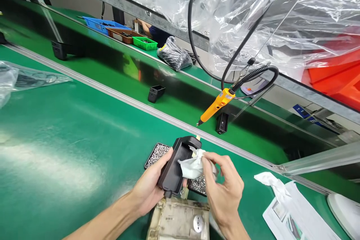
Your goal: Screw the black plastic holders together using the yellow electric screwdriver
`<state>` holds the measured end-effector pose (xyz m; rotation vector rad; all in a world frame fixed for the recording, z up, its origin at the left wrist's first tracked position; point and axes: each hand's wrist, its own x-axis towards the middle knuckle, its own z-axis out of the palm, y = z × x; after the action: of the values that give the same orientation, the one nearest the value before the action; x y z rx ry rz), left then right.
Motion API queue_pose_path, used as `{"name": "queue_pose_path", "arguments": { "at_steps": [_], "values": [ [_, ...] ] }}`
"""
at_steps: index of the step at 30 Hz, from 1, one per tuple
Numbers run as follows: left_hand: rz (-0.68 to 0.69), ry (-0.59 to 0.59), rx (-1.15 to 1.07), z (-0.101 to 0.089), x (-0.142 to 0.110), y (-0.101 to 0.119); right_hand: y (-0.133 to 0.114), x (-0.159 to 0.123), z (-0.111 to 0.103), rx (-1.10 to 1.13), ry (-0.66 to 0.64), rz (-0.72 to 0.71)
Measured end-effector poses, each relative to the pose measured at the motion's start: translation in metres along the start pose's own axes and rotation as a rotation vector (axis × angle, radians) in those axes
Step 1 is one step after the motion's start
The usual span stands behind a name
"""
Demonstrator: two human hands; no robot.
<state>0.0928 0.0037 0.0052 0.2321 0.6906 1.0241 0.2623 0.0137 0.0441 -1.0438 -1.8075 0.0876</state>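
My left hand [153,182] grips a black plastic housing [174,165] by its side, tilted with its hollow side facing me. Between the thumb and fingers of my right hand [225,182] is a crumpled white cloth [192,165], held at the housing's open cavity. Behind the housing lies a black tray of small metal parts [159,153]. A second tray of metal parts [198,184] is partly hidden under the cloth and my right hand. Below my hands stands a worn beige block [177,219] with a round white disc [197,223] on it.
A yellow electric screwdriver [216,105] hangs by its cable ahead of me. Several black housings [156,93] sit on the green belt beyond a metal rail [118,89]. Paper [302,213] and white cloth [272,185] lie at right. Across the line, a person's arm [144,27] shows near bins.
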Motion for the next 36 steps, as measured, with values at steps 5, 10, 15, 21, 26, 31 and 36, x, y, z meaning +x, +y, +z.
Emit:
{"name": "queue_pose_path", "arguments": {
  "at_steps": [5,10,15,21,26,31,36],
  "values": [
    [-0.013,0.027,-0.068,0.000,0.000,0.000,-0.011,-0.013,0.015,-0.056,-0.140,-0.238],
    [-0.033,0.027,-0.055,-0.001,0.000,-0.002,-0.016,-0.022,0.020,-0.223,-0.206,-0.280],
    [-0.040,0.011,-0.051,-0.005,0.004,-0.003,-0.015,-0.015,0.018,-0.054,-0.198,-0.253],
    [-0.034,-0.051,-0.055,-0.005,0.005,0.003,0.013,-0.004,-0.055,0.134,-0.195,0.223],
    [-0.064,-0.110,-0.066,-0.004,0.003,0.004,0.090,-0.035,-0.132,-0.495,-0.217,0.234],
    [0.023,-0.093,-0.029,-0.004,-0.001,0.012,0.137,-0.086,-0.120,-0.638,-0.272,0.019],
    [0.358,0.114,0.245,-0.003,0.008,0.057,0.149,-0.120,-0.060,-0.422,-0.095,-0.127]
  ]
}}
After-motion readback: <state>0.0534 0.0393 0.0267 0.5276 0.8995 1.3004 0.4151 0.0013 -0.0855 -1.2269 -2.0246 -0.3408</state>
